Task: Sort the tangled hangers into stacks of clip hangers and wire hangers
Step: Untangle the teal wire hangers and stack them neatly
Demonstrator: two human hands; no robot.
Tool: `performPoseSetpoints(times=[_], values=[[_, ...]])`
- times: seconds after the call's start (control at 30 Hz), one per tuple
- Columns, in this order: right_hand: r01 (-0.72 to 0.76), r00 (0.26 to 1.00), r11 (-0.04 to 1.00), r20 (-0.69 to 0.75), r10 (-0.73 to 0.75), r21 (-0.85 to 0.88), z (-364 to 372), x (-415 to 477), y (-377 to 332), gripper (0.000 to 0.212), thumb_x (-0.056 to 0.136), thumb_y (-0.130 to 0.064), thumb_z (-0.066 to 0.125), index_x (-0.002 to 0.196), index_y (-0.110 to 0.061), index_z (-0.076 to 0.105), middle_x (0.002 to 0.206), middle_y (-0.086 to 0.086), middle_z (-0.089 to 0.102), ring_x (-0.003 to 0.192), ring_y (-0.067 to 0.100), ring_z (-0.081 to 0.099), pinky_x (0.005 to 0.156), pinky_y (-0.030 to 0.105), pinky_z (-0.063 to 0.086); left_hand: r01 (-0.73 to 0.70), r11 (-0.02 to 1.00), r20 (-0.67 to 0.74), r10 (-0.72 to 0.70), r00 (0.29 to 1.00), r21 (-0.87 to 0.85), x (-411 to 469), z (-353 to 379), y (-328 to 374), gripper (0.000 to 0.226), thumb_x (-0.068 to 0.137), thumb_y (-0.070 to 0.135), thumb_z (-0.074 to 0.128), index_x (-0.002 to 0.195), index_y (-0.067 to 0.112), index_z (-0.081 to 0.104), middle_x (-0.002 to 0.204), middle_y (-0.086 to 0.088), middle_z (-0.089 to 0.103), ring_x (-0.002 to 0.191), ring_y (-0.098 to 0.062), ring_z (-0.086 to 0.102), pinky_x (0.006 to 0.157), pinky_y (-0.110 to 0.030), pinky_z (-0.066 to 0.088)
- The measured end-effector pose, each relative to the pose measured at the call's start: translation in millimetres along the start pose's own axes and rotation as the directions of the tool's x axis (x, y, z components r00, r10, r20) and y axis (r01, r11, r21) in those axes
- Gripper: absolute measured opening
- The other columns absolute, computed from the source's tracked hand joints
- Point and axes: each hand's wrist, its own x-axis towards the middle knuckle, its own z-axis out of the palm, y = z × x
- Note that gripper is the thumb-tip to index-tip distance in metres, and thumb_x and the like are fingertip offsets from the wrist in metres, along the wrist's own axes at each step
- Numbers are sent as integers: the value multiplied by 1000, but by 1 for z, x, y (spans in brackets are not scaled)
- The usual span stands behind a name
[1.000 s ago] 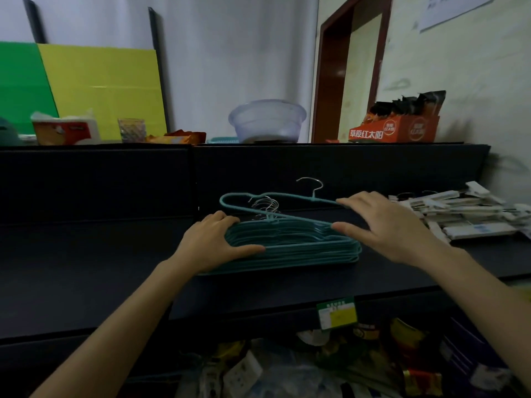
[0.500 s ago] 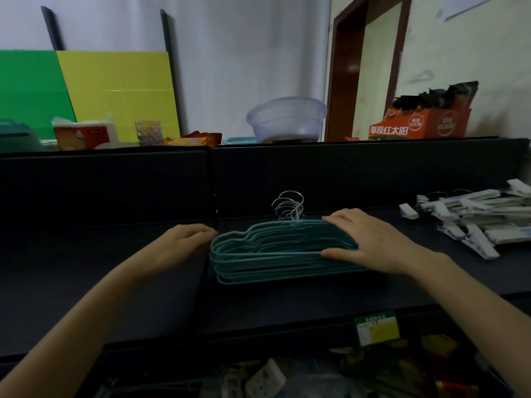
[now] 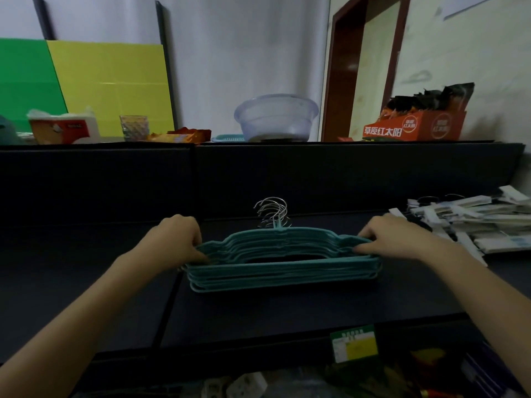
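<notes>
Both hands' fingers (image 3: pixel 198 255) grip wire hangers' (image 3: pixel 283 268) opposite ends.

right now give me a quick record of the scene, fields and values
surface: dark shelf
centre: teal hanger stack, metal hooks pointing away
left hand: gripping the stack's left end
right hand: gripping the stack's right end
far right: white clip hanger pile, apart from the stack
top ledge: clear bowl, orange box
</notes>
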Motion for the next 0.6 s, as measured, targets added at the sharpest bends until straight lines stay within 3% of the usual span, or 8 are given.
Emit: performPoseSetpoints(times=[0.13,0.27,0.4,0.5,0.6], values=[[21,1000,996,-11,-22,-82,-8,5,0,21,89,-34,59,96,-21,74,53,-8,51,46,8,42,45,19,31,23,984,-20,-20,1000,179,-1,-1,16,28,83,33,66,61,21,53,61,4,52,55,-11,49,47,-22,38],[24,999,992,40,-19,-124,-14,10,-5,22,85,-35,64,97,-19,74,55,-13,50,49,5,46,46,18,34,3,999,126,-10,992,54,10,-3,10,20,81,30,67,82,11,72,71,0,63,60,-10,56,52,-19,45],[15,997,972,77,3,-234,-10,19,-10,29,81,-36,67,105,-19,69,69,-10,52,68,10,54,62,25,45,-56,993,247,79,966,-102,14,0,10,20,86,29,62,95,13,69,78,4,64,64,-5,56,59,-17,45],[-14,998,962,58,31,-272,-7,22,-11,29,79,-36,68,103,-19,66,82,-4,63,75,13,59,68,28,49,-47,991,244,77,967,-124,12,5,13,14,84,28,64,91,16,67,75,8,62,65,-2,55,55,-14,43],[-6,999,957,44,19,-288,-6,23,-12,25,79,-32,69,98,-17,65,88,-1,63,82,16,61,68,28,51,-25,1000,168,27,985,-16,14,11,16,14,80,24,68,89,13,68,70,7,57,66,-8,55,56,-17,42]])
